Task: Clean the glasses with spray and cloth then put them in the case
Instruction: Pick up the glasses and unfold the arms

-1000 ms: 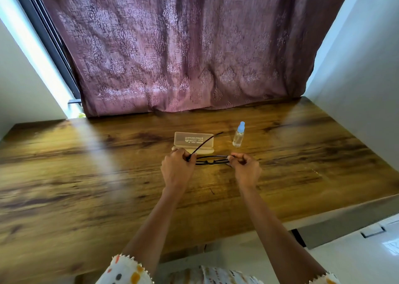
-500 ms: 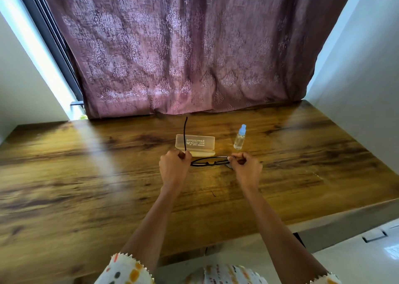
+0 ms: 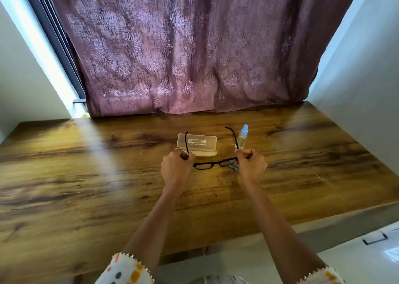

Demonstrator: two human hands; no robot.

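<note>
1. Glasses [image 3: 212, 164]: black frame, held just above the table [image 3: 86, 175] between both hands. The front bar runs left to right. Both temples are unfolded, pointing away from the person toward the curtain [image 3: 183, 46].
2. Left hand [image 3: 176, 167]: fingers curled round the left end of the frame at the hinge. The left temple [image 3: 186, 142] rises out of the fist and crosses in front of the case.
3. Right hand [image 3: 251, 165]: fingers pinch the right end at the hinge. The right temple [image 3: 234, 136] stands up beside the bottle. The hands are apart, one at each end of the frame.
4. Case [image 3: 197, 142]: pale, open, lid upright, on the table just beyond the hands. Its long axis runs left to right, parallel to the front bar. It sits nearer the left hand.
5. Spray bottle [image 3: 242, 138]: clear with a blue cap, upright, just beyond the right hand and right of the case.
6. Grey scrap [image 3: 234, 167]: it shows under the right hand. Whether it is the cloth cannot be told.
7. Judgement: the frame is already aligned with the case. Stowing would need the temples folded and a short carry forward, slightly left. Spraying falls to the right hand, the nearer one.
</note>
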